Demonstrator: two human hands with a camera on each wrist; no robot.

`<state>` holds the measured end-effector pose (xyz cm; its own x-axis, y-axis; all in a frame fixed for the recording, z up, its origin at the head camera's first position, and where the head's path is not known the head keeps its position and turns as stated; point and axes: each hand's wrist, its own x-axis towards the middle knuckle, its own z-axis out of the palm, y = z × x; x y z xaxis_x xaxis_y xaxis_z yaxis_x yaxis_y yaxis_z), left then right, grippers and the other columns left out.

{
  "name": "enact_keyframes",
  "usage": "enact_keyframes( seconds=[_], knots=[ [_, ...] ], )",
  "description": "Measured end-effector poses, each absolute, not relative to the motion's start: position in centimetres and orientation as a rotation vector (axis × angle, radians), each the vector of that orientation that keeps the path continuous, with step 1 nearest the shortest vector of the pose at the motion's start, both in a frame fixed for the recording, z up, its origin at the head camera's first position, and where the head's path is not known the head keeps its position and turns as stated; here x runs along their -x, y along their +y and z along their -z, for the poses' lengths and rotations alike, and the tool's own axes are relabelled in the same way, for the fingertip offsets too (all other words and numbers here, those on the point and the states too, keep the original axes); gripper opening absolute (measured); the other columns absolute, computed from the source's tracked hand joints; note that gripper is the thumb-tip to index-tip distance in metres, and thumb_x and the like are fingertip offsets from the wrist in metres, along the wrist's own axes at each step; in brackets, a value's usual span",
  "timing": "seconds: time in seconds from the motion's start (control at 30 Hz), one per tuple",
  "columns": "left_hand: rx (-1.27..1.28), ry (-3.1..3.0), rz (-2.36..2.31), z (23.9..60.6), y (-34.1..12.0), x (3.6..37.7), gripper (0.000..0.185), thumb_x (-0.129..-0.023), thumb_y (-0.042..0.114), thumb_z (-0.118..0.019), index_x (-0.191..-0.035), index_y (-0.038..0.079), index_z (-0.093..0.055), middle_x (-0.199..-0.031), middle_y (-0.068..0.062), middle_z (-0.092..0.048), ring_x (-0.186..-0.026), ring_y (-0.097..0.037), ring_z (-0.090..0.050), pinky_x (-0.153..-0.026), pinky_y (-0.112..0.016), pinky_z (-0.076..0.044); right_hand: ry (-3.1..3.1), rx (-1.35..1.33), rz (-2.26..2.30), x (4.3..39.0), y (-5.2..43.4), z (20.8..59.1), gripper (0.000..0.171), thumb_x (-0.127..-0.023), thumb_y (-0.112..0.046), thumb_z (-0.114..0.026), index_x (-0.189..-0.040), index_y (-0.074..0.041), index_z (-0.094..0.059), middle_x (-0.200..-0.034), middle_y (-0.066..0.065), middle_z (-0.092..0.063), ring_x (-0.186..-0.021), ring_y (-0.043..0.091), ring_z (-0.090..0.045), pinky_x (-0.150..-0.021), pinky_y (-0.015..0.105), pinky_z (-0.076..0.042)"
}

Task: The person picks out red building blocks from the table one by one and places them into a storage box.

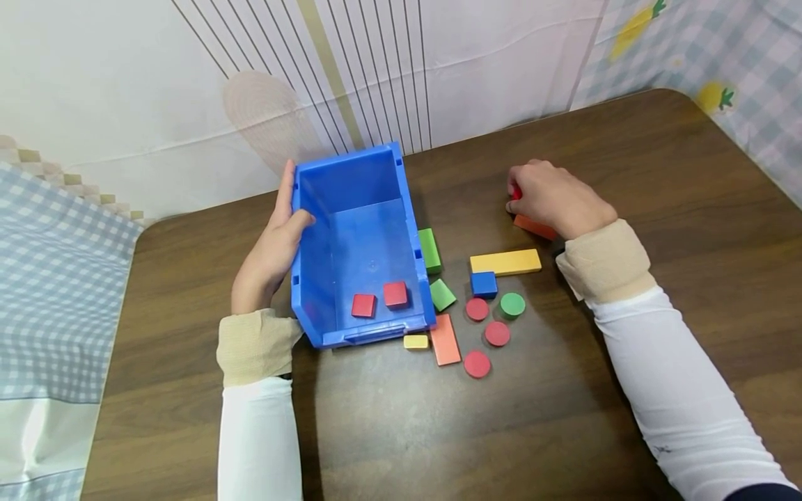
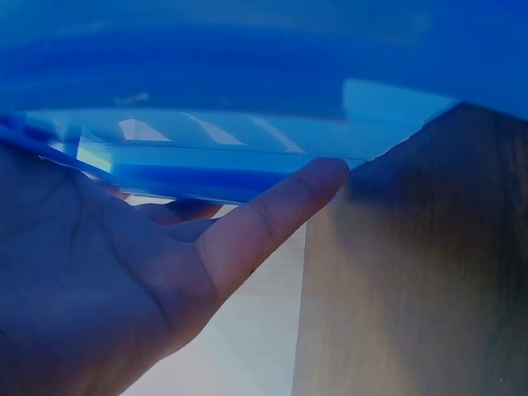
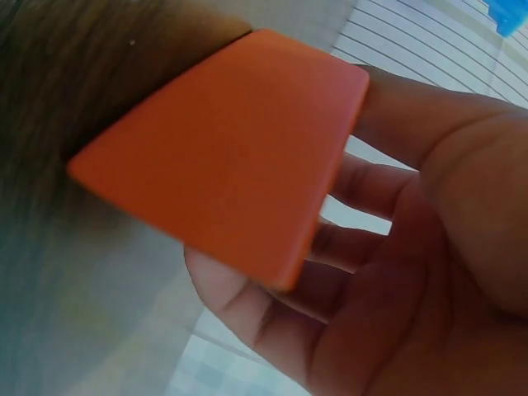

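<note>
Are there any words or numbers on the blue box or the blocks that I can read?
None: no words, numbers or labels can be read anywhere.
The blue box shows only a faint moulded mark on its floor, too small to read.
The blocks, such as the yellow bar and the orange block, are plain.
The backdrop cloth carries pineapple pictures, no writing.

My dark wooden table (image 1: 626, 417) carries a blue bin (image 1: 360, 236). Just right of the bin lie two green blocks (image 1: 429, 250), a small yellow block (image 1: 415, 342) and an orange bar (image 1: 445, 339). Further right sit a long yellow bar (image 1: 505, 262), a blue cube (image 1: 484, 284), three red discs (image 1: 477, 364) and a green disc (image 1: 512, 305).
</note>
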<state>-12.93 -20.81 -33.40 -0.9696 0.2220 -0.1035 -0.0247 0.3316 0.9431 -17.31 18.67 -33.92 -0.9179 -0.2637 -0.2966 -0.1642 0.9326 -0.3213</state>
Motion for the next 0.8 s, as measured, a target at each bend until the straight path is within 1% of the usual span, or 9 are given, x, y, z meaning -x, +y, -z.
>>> enact_keyframes(
  seconds=[0.2, 0.4, 0.63, 0.8],
  knots=[
    [-0.190, 2.390, -1.689, 33.37, -20.63, 13.09, 0.086, -0.100, 0.011, -0.034, -0.168, 0.036, 0.013, -0.176, 0.012, 0.013, -0.163, -0.021, 0.006, -0.128, -0.059, -0.009, 2.748, 0.307, 0.437, 17.54, 18.86, 34.14, 0.025, -0.099, -0.012, -0.065, -0.117, 0.004, -0.063, -0.117, 0.026, -0.061, -0.101, 0.040, -0.059, -0.083, 0.054, -0.054],
    [-0.198, 2.387, -1.703, 33.31, -20.38, 13.28, 0.086, -0.100, 0.012, -0.034, -0.169, 0.035, 0.011, -0.176, 0.012, 0.012, -0.163, -0.022, 0.005, -0.128, -0.060, -0.009, 2.729, 0.285, 0.454, 17.85, 19.10, 34.27, 0.025, -0.100, -0.014, -0.065, -0.118, 0.004, -0.061, -0.117, 0.025, -0.061, -0.100, 0.039, -0.059, -0.081, 0.052, -0.053],
    [-0.189, 2.378, -1.709, 33.36, -20.34, 13.39, 0.086, -0.100, 0.011, -0.034, -0.169, 0.037, 0.012, -0.176, 0.011, 0.013, -0.163, -0.024, 0.005, -0.127, -0.064, -0.010, 2.735, 0.294, 0.454, 18.11, 19.11, 34.36, 0.025, -0.100, -0.013, -0.065, -0.118, 0.004, -0.062, -0.118, 0.025, -0.063, -0.099, 0.037, -0.059, -0.081, 0.050, -0.054],
    [-0.183, 2.373, -1.717, 33.32, -20.34, 13.39, 0.087, -0.099, 0.011, -0.034, -0.168, 0.037, 0.011, -0.176, 0.012, 0.012, -0.163, -0.023, 0.005, -0.127, -0.062, -0.009, 2.728, 0.282, 0.456, 18.20, 19.07, 34.30, 0.026, -0.100, -0.013, -0.066, -0.119, 0.005, -0.062, -0.117, 0.025, -0.063, -0.097, 0.037, -0.060, -0.080, 0.050, -0.054]
  ],
)
